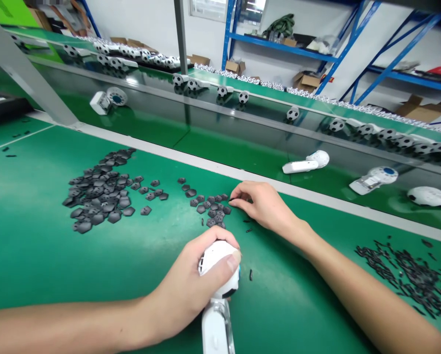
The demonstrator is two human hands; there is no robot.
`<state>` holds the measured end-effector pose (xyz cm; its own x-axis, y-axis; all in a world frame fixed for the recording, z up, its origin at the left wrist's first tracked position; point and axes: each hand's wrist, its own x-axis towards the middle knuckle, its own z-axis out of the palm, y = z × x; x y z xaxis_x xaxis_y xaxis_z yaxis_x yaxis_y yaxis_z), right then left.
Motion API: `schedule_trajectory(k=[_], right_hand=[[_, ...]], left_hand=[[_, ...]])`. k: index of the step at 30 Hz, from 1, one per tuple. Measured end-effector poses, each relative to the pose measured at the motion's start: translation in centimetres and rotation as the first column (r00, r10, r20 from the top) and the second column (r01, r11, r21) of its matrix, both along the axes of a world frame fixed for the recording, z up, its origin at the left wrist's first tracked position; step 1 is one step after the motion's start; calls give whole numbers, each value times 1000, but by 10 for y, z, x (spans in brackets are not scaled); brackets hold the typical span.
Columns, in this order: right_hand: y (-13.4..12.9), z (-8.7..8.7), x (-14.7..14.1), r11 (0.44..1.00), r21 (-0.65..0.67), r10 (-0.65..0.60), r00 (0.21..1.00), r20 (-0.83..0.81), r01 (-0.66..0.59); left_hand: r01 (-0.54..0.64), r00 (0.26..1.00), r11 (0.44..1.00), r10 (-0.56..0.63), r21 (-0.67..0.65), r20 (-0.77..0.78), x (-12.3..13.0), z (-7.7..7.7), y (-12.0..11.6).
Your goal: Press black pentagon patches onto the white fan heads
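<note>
My left hand is closed round the round head of a white handheld fan, its handle pointing down toward me. The thumb lies across the white, ball-like housing. Farther forward, my right hand pinches a small black piece between thumb and fingertips, at the right edge of a small group of black pentagon pieces. Only a sliver of the pinched piece shows. A larger heap of black pentagon pieces lies to the left. A thin black strip rests just right of the fan.
Many thin black strips are piled at the right, beyond my right forearm. Behind the pale table edge, a green conveyor belt carries white fan units. Soccer-ball-patterned fans line its far side. Blue shelving stands behind.
</note>
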<state>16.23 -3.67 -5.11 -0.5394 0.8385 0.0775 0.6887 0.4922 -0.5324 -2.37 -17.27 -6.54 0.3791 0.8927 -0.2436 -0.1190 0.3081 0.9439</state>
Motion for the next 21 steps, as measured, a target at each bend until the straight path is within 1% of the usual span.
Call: schedule_trajectory(k=[2,4,7,9,11,14,16,17,19,21], right_hand=[[-2,0,2,1000,-20,2,999,-52,-3],[-4,1,6,998,-56,-6,986,-168,-4],[-9,2,15,996,-94,-39,917,-396,2],[-12,4,21,993,-116,-73,861,-504,17],[-14,9,23,989,-144,-111,815,-568,35],[-17,20,21,979,-198,-158,762,-628,40],[-20,28,19,975,-222,-159,741,-652,14],[-22,32,18,975,-224,-153,732,-664,0],[-27,38,18,978,-209,-134,715,-686,-17],[-32,43,18,984,-175,-112,703,-702,-18]], left_hand=[[0,1000,1000,0,-4,1,0,0,0],[7,1000,1000,-7,3,-11,-1,-1,1],[69,997,997,-68,23,-47,-4,-1,5],[125,989,992,-122,33,-82,-6,1,10],[166,981,986,-163,17,-103,-7,6,15],[232,966,969,-240,-83,-93,-8,14,20],[281,954,949,-292,-145,-63,-9,16,22],[292,952,944,-302,-156,-46,-9,16,23],[262,964,955,-265,-136,-2,-11,14,24],[166,984,981,-158,-99,82,-12,13,26]])
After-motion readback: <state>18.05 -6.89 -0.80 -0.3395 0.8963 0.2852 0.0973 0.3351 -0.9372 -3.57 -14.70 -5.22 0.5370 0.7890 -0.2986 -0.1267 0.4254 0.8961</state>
